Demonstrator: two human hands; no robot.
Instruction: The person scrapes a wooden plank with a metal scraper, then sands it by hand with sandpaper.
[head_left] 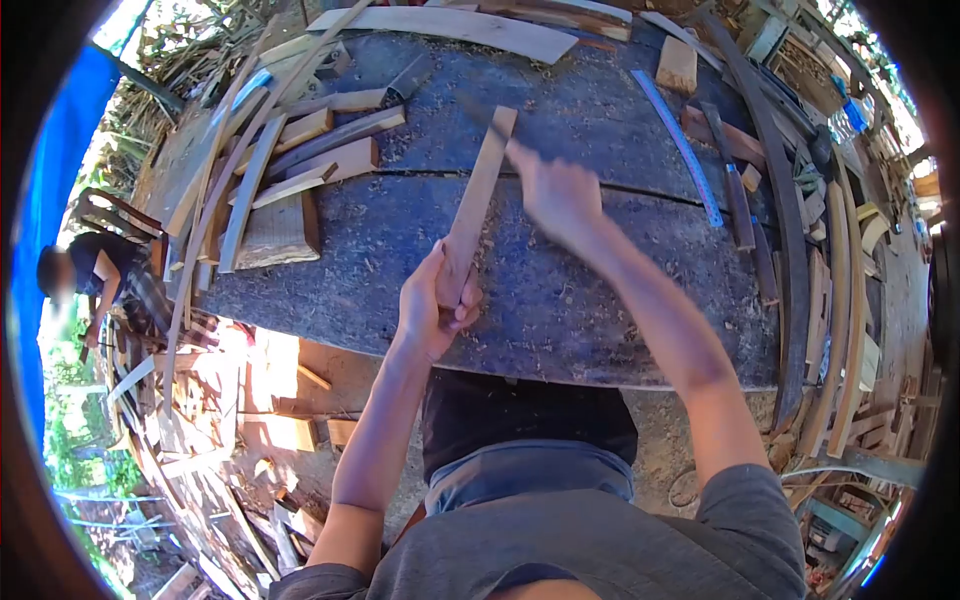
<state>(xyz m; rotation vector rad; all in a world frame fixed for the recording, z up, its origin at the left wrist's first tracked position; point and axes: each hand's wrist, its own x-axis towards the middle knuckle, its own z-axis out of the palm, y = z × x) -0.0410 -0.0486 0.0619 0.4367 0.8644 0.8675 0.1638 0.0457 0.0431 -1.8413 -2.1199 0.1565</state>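
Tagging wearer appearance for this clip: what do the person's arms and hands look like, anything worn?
Both arms are bare from the short grey T-shirt sleeves down. The left hand and right hand wear no gloves. No watch, band or ring shows; the right hand is motion-blurred, so small details there are unclear.

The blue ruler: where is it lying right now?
In the head view, the blue ruler lies diagonally on the dark workbench, right of the right hand, beside a dark knife.

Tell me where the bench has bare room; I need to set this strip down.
Bare room: the dark benchtop between the right hand and the near edge, and the patch above the wood strip, left of the blue ruler. The offcut pile crowds the left.
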